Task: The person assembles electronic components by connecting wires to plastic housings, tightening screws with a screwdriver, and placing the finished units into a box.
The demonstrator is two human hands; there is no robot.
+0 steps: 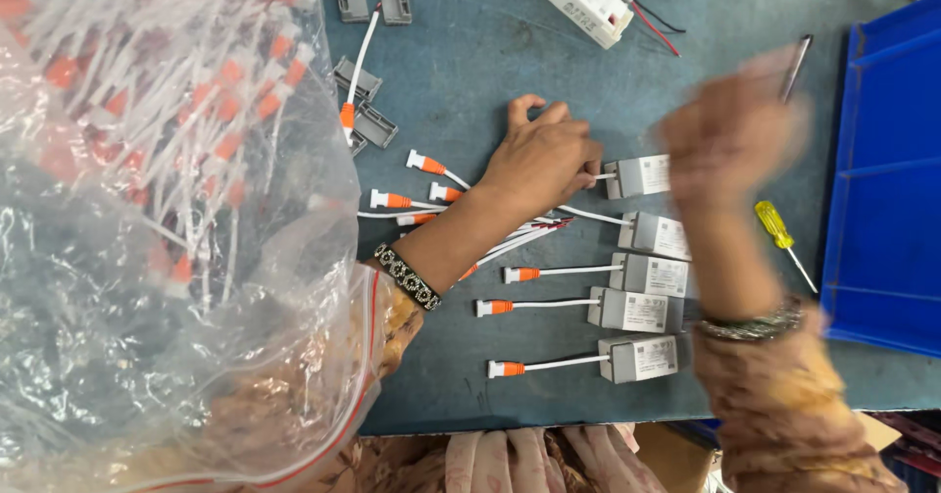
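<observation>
under the left hand [541, 160] lies a white cable, fingers curled down on it — it runs to a small grey box [638, 175] just right of the knuckles. the right hand [730, 135] is blurred above the boxes; its grip cannot be told.

An assembly workshop: grey driver boxes [642, 309] in rows (bagged cables [147, 160] alongside)

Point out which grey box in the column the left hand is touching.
The topmost grey box: the left hand rests fingers on its white lead; the four boxes below lie untouched, their orange-tipped leads stretched leftward.
</observation>
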